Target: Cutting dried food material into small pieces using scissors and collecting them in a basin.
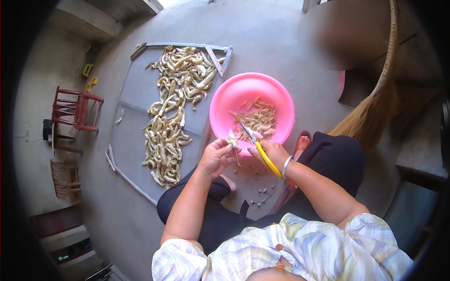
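My left hand (pixel 215 158) pinches a pale dried pepper (pixel 232 139), its thin stem hanging down, at the near rim of a pink plastic basin (pixel 251 80). My right hand (pixel 273 154) holds scissors (pixel 266 158) with yellow handles; their metal blades point up and left over the basin, a little right of the pepper. Whether the blades are apart cannot be told. Cut pale pieces (pixel 260 117) lie heaped inside the basin. To the left, many whole pale, curled peppers (pixel 168 147) are spread over a framed mesh screen (pixel 135 102).
Stem ends (pixel 263 196) lie scattered on the floor between my feet. A straw broom (pixel 362 112) leans at the right. At the far left stand a red wooden chair (pixel 81 111) and a slatted wooden chair (pixel 66 182) along the wall. Yellow slippers (pixel 91 84) lie near them.
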`<state>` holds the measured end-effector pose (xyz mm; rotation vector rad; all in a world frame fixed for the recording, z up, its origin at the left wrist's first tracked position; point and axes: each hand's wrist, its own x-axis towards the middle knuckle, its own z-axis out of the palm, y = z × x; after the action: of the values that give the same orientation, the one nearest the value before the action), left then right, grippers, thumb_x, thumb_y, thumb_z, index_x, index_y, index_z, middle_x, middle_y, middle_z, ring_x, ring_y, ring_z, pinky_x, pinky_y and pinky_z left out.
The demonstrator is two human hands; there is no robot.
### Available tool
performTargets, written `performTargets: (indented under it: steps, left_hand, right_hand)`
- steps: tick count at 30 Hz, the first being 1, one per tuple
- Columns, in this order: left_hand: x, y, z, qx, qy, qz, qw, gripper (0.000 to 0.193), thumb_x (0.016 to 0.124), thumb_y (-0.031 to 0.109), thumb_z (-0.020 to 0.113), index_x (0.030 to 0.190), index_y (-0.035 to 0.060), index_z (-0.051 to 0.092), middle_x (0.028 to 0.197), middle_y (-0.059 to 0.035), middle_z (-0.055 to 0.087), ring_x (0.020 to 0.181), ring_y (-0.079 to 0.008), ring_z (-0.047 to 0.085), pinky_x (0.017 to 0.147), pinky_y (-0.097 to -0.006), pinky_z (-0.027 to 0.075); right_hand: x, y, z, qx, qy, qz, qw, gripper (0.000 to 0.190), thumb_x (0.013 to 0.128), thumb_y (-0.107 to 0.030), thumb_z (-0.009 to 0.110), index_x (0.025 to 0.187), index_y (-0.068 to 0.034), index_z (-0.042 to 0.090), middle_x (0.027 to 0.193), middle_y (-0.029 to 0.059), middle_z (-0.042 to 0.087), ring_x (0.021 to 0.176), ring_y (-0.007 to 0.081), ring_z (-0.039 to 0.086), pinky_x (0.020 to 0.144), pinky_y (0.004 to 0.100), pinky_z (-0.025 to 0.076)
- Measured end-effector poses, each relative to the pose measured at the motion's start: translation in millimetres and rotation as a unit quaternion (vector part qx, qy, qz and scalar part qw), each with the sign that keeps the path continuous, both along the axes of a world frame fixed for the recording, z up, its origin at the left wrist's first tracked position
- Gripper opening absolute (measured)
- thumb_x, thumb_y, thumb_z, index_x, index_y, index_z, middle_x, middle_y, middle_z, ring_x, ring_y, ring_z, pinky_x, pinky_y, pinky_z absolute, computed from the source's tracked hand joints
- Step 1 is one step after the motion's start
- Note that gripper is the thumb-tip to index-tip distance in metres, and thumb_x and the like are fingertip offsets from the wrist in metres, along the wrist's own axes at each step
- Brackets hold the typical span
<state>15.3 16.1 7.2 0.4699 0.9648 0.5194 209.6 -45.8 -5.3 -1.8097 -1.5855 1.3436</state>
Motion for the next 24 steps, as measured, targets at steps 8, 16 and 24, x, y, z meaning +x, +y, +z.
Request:
performTargets:
  steps: [8,16,24]
  left_hand:
    - [17,2,-5,0.070,0.035,0.043,0.996,0.031,0.076,-0.004,0.057,0.105,-0.0001,0.047,0.093,-0.0113,0.059,0.085,-0.0207,0.060,0.078,-0.0324,0.051]
    - [19,-4,-9,0.106,0.159,0.031,0.981,0.031,0.071,-0.006,0.061,0.098,-0.0005,0.046,0.087,-0.0114,0.060,0.079,-0.0187,0.061,0.070,-0.0306,0.053]
    - [16,1,-5,0.098,0.193,0.010,0.976,0.027,0.069,-0.006,0.063,0.090,0.0020,0.048,0.081,-0.0099,0.060,0.072,-0.0176,0.062,0.062,-0.0282,0.054]
  right_hand:
    - [1,-3,25,-0.034,-0.019,0.049,0.998,0.053,0.077,-0.048,0.053,0.099,0.000,0.047,0.091,0.0232,0.055,0.089,0.0350,0.055,0.075,0.0428,0.043]
    - [-3,-4,31,-0.051,-0.096,0.108,0.988,0.061,0.076,-0.051,0.052,0.100,0.004,0.047,0.093,0.0250,0.054,0.089,0.0366,0.054,0.076,0.0426,0.043]
    - [-7,-5,31,-0.070,-0.092,0.113,0.987,0.057,0.079,-0.050,0.049,0.097,0.003,0.048,0.089,0.0248,0.057,0.086,0.0346,0.057,0.072,0.0426,0.044]
